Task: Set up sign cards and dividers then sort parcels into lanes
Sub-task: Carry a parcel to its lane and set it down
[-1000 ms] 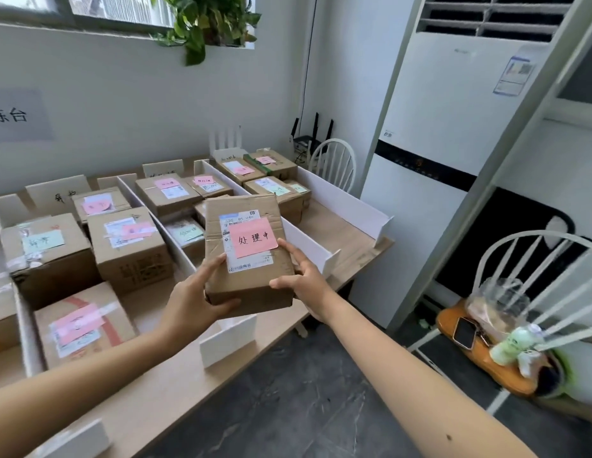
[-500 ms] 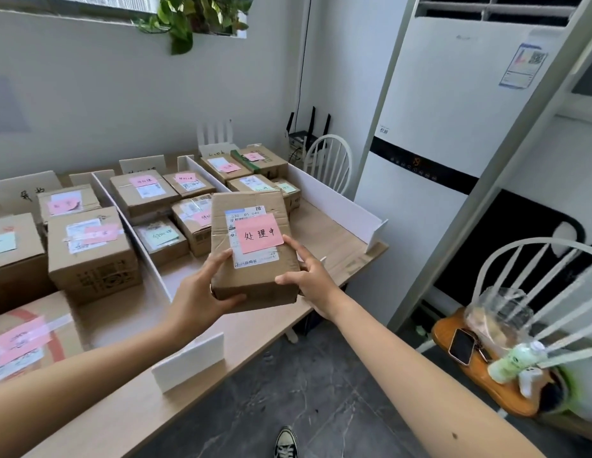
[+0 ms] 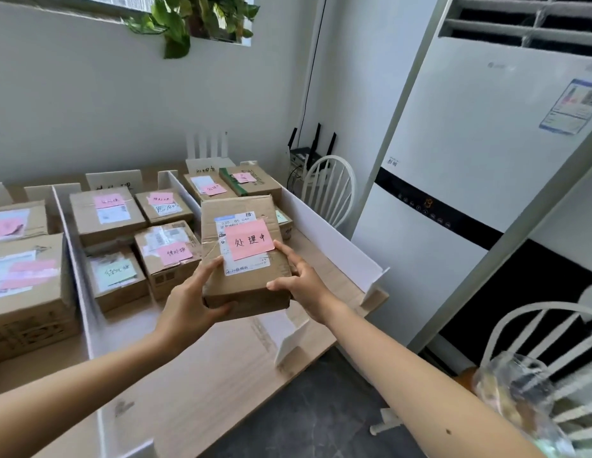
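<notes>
A tall white air conditioner (image 3: 470,200) stands just off the worktop's (image 3: 189,385) right edge. White dividers (image 3: 331,226) run from the far edge toward the near edge, splitting the worktop into lanes, and labelled parcels (image 3: 106,216) crowd the far ends. The held parcel (image 3: 245,292) hangs above the worktop near its right edge, hiding part of the middle divider and the boxes behind it. The left hand (image 3: 189,302) wraps its near-left corner. The right hand (image 3: 304,282) clasps its right side with curled fingers. A pink note (image 3: 250,241) sits on top.
</notes>
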A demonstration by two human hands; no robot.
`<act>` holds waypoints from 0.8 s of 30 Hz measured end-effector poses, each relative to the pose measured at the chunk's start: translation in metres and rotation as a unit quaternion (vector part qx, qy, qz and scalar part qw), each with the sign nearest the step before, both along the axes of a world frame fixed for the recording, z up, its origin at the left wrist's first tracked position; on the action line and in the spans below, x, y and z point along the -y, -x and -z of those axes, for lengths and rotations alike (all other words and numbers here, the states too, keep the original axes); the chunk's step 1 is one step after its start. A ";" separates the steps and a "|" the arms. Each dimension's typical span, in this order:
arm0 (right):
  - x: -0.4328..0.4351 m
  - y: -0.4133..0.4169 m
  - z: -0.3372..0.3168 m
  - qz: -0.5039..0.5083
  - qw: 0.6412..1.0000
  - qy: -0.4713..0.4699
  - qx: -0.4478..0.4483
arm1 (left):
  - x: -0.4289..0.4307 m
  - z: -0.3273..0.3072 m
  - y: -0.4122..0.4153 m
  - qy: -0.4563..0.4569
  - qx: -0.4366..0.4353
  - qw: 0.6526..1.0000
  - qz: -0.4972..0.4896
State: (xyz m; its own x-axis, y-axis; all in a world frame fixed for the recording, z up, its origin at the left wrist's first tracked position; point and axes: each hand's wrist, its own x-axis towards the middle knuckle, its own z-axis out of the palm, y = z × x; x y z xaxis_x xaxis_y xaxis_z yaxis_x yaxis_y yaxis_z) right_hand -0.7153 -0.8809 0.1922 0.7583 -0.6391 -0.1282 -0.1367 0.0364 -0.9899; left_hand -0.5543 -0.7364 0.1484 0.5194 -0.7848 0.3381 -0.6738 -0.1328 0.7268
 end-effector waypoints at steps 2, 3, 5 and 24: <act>0.016 -0.003 -0.002 -0.007 1.000 0.000 -0.004 | 0.015 -0.004 -0.002 0.003 -0.003 1.000 0.004; 0.032 -0.007 -0.003 -0.005 1.000 0.000 -0.003 | 0.032 -0.005 -0.005 0.005 -0.007 1.000 0.003; 0.041 -0.007 -0.002 0.004 1.000 -0.004 -0.006 | 0.042 -0.006 -0.004 0.006 -0.009 1.000 0.004; 0.185 -0.006 0.039 0.053 0.994 -0.030 -0.095 | 0.175 0.024 0.009 -0.084 -0.064 0.992 0.069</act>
State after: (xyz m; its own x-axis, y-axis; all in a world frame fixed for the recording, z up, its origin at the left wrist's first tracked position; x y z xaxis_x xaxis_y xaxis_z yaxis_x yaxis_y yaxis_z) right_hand -0.7095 -1.0660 0.1537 0.6461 -0.7007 -0.3026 -0.3133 0.1181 -0.9423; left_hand -0.5633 -0.9115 0.1245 0.4330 -0.8913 0.1343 -0.5976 -0.1724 0.7830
